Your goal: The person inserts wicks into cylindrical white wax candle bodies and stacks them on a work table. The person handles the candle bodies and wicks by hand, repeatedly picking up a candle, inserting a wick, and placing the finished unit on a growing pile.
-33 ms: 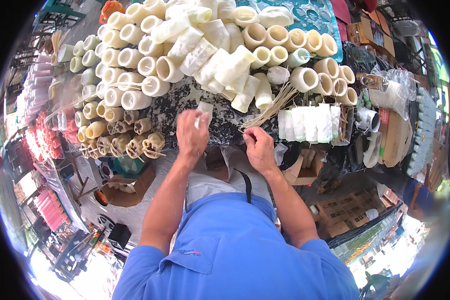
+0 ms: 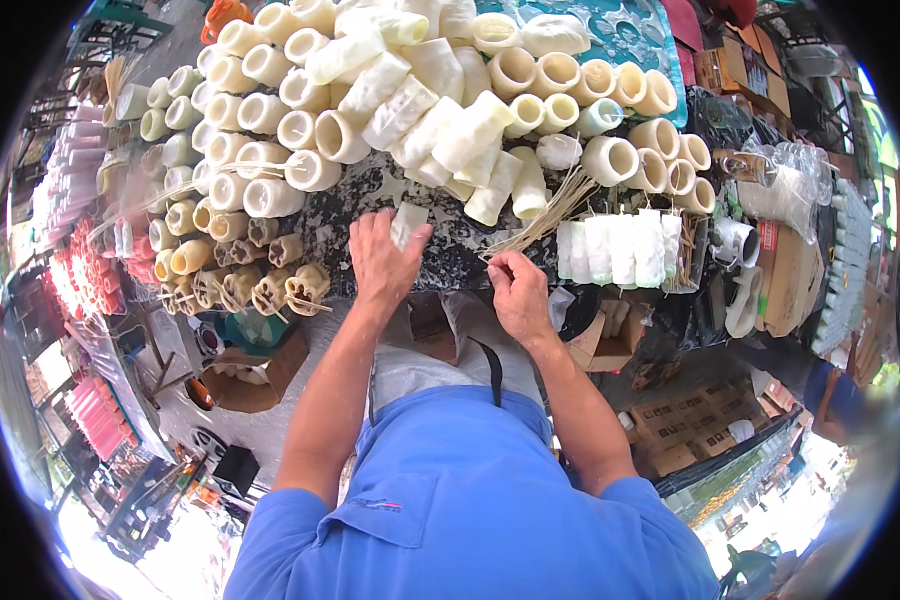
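Where the black, white-flecked desk comes nearest us, a small pale block lies by our left hand, between thumb and forefinger. Those fingers stand spread about it; whether they press on it, we cannot tell. Our right hand has thumb and forefinger drawn together by the ends of the thin straw-coloured strands — too small to show if one is pinched. We judge the block light and stiff, waxy enough to slip, with edges that could chip; its long sides look the safest hold. The strands seem springy and light, best taken near an end. Beyond lie thick-walled cream cylinders, smooth and hollow, and a heap of dented whitish rolls; to the left, tan flower-like pieces show rougher, folded walls.
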Demonstrator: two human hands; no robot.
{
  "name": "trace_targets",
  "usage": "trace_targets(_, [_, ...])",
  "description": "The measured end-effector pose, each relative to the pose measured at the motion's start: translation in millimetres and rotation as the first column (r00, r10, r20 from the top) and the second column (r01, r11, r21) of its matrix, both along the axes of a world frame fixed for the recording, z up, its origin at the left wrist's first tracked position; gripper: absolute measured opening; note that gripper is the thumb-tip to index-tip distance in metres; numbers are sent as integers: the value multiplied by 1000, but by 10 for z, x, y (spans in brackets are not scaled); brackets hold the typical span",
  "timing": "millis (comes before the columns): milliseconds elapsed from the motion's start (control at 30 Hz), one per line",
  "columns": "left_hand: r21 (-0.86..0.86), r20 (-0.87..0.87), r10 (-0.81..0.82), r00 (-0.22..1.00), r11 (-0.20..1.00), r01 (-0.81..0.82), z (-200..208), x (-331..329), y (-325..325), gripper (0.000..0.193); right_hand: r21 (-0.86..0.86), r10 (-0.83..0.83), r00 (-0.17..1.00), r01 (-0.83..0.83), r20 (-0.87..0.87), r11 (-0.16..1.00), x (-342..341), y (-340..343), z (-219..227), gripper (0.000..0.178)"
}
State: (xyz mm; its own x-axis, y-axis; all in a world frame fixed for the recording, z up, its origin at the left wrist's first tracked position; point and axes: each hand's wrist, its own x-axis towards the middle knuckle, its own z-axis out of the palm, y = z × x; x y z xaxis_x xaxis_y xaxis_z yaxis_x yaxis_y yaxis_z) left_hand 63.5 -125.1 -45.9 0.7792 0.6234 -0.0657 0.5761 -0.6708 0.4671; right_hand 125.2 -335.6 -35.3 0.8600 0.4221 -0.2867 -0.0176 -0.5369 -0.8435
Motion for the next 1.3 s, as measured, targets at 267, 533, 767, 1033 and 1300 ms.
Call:
trace_targets(267, [-439, 119, 41, 992, 898, 16, -214, -8, 153, 34, 49, 121, 992, -120, -24, 992, 46, 144, 215, 11])
trace_targets(533, [-731, 431, 96, 897, 620, 284, 341, -435, -11, 45, 61, 253, 932, -277, 260, 959, 48, 313, 1080, 12])
trace_targets(767, [-585, 431, -46, 901, 746, 317, 487, -434, -59, 33, -214, 442, 721, -391, 534, 895, 75, 435, 1285, 17])
trace_targets(1033, [-517, 426, -89, 900, 793, 323, 474, -432, -71, 35, -307, 495, 669, -389, 554, 869, 59, 463, 1273, 13])
trace_targets(1300, [-474, 421, -108, 901, 821, 320, 458, -475, -83, 36, -323, 491, 659, -369, 570, 871, 8, 451, 1233, 8])
